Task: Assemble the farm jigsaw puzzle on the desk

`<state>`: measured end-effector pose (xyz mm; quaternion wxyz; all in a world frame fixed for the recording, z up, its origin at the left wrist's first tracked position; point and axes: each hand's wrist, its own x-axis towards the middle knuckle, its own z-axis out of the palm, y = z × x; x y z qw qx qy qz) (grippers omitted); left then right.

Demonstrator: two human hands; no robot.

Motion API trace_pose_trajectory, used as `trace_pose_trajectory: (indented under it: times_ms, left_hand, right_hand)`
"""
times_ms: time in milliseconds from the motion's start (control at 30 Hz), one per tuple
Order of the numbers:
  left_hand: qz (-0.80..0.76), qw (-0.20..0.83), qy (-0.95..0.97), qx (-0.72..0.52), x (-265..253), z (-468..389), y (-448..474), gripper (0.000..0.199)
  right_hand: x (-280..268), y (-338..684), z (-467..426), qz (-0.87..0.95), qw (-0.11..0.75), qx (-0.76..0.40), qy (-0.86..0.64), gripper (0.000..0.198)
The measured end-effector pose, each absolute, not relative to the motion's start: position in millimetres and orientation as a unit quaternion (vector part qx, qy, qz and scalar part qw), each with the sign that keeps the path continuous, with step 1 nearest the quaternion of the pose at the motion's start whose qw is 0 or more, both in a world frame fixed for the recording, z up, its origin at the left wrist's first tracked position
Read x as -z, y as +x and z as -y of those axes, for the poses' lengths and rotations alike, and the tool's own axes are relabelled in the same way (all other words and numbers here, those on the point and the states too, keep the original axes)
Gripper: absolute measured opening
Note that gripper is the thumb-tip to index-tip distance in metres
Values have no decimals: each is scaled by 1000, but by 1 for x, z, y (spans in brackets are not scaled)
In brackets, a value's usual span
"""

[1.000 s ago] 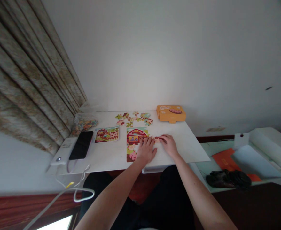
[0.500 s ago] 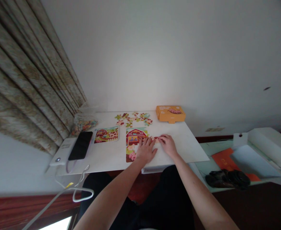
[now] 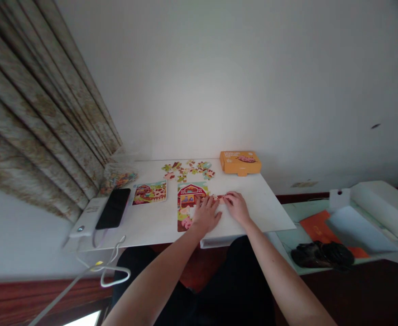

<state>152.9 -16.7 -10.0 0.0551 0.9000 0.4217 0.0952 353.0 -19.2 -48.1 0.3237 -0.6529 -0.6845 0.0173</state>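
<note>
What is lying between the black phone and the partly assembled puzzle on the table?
In the head view, the farm picture card lies between the phone and the puzzle.

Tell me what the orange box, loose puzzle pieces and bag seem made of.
Orange box: probably matte cardboard, given its front tab. Loose puzzle pieces: likely matte printed card; flat, knobbed outlines. Bag: apparently thin, clear plastic; contents show through.

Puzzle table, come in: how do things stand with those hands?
Left hand spread over the part-built puzzle. Right hand at the red-and-pink section between them, grip unclear. Loose pieces beyond, out of both hands' way.
</note>
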Motion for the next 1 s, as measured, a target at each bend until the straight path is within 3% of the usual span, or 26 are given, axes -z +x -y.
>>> trace_pose_trajectory:
  times_ms: [267,667,833,1000]
  left_hand:
    - [-416,81,897,-125,8,19,134,46]
    - [-354,91,917,-159,19,-2,-10,44]
    - [-369,93,910,-163,16,4,-12,42]
    - [-372,108,907,-167,13,4,-10,39]
  right_hand:
    - [49,353,18,705,317,-27,-634,21]
    - [39,338,12,737,302,-109,-595,23]
    - [44,331,-32,674,369,-115,-630,21]
    - [40,323,-99,588,363,-117,-714,38]
